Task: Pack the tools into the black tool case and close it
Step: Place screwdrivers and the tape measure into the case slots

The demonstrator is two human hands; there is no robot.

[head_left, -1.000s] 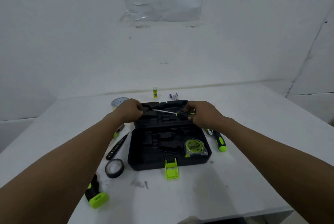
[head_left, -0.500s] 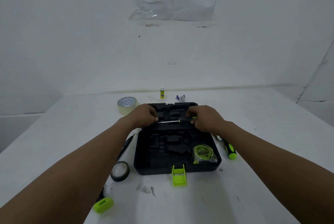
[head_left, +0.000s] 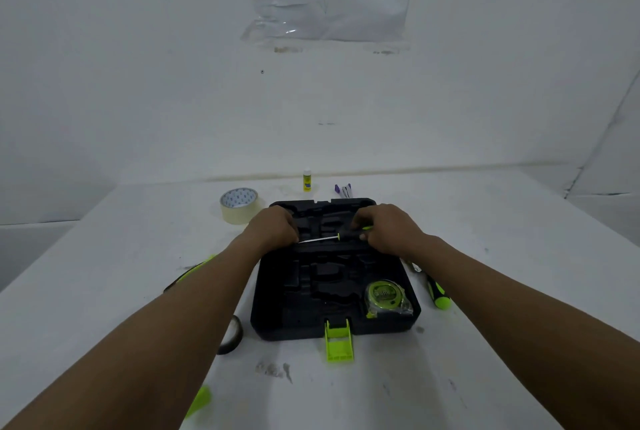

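The black tool case [head_left: 277, 322] lies open on the white table, its green latch [head_left: 338, 343] hanging over the front edge. A green tape measure [head_left: 384, 298] sits in its front right pocket. A thin screwdriver [head_left: 323, 238] with a black and green handle lies across the case's far half. My right hand [head_left: 388, 228] grips its handle. My left hand [head_left: 273, 227] pinches the tip of the metal shaft. A second green and black screwdriver [head_left: 437, 292] lies on the table right of the case.
A roll of beige tape [head_left: 239, 205], a small glue bottle [head_left: 307, 180] and purple pens [head_left: 343, 189] stand behind the case. A black tape roll [head_left: 232, 336] and other green-black tools [head_left: 188, 273] lie left of it, partly hidden by my left arm.
Both hands have lowered the thin screwdriver toward the case's far half. The camera has tilted, so the case sits lower in view.
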